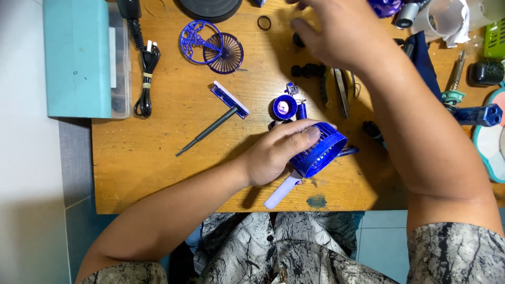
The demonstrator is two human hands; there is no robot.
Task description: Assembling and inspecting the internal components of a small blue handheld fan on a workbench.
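Observation:
My left hand (279,152) grips a small blue hand-held fan body (322,150) with a ribbed cage and a pale handle (281,193), held over the front edge of the wooden table (158,179). My right hand (336,31) reaches to the far side of the table, fingers apart, above several small black round parts (310,70). Nothing shows in that hand. A blue motor housing (284,107) and a blue cylinder (301,111) lie just beyond my left hand.
A blue front grille (195,39) and fan blade (225,53) lie at the back left. A dark screwdriver (206,132) and a blue-white strip (230,99) rest mid-table. A teal box (76,58), a black cable (145,73), tweezers (342,92) and tools at the right (473,113) crowd the edges.

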